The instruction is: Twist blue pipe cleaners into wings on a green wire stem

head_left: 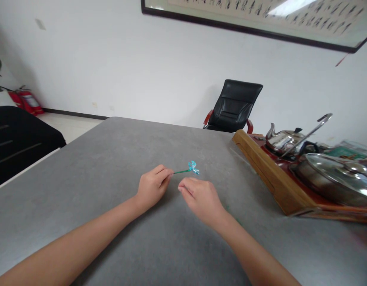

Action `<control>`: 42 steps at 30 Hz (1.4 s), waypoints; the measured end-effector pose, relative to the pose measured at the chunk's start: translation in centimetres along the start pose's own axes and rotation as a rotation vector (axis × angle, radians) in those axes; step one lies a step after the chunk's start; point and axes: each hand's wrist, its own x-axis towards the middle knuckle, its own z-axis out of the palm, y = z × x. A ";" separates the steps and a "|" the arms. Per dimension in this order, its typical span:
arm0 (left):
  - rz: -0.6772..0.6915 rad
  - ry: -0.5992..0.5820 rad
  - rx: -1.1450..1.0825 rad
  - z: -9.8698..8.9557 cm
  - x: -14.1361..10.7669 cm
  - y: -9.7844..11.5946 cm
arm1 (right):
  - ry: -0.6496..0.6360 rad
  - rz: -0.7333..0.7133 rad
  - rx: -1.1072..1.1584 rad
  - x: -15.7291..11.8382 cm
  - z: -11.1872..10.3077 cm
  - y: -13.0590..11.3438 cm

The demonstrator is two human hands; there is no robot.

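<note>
Here the left hand (153, 184) pinches a flower stem (182, 172), seemingly steadied for delicate fingerwork next; right hand (203, 199) closed, contents indiscernible.

Slim, bare forearms (82, 240) taper to narrow wrists (139, 203), the left hand (155, 184) and right hand (203, 199) equally bare.

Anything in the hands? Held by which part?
Left hand: blue flower, pinched by its green stem, away from the bloom. Right hand: fingers closed; can't tell if it holds anything.

Blk chair (238, 101), kettle (286, 140) nr pan (323, 180)
</note>
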 end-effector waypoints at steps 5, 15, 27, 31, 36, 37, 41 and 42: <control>-0.071 0.026 -0.084 0.0 0.3 0.0 | -0.001 0.065 0.168 0.4 1.6 1.7; 0.199 -0.080 -0.273 -0.1 0.3 -0.2 | -0.036 0.253 0.762 1.4 3.8 5.9; 0.480 -0.161 -0.010 -0.4 0.3 0.3 | -0.027 0.314 0.854 1.9 2.4 7.0; 0.543 -0.162 0.105 -0.4 0.3 0.4 | -0.025 0.265 0.743 2.0 1.3 6.3; 0.553 -0.125 0.182 -0.2 0.4 0.1 | 0.039 0.168 0.479 1.5 -0.3 4.1; 0.540 -0.117 0.192 -0.2 0.4 0.0 | 0.056 0.150 0.429 1.4 -0.6 3.6; 0.439 -0.046 0.235 -0.3 0.5 -0.2 | 0.111 0.062 0.243 0.8 -1.5 1.9; 0.413 -0.027 0.246 -0.4 0.5 -0.3 | 0.112 0.043 0.207 0.7 -1.6 1.5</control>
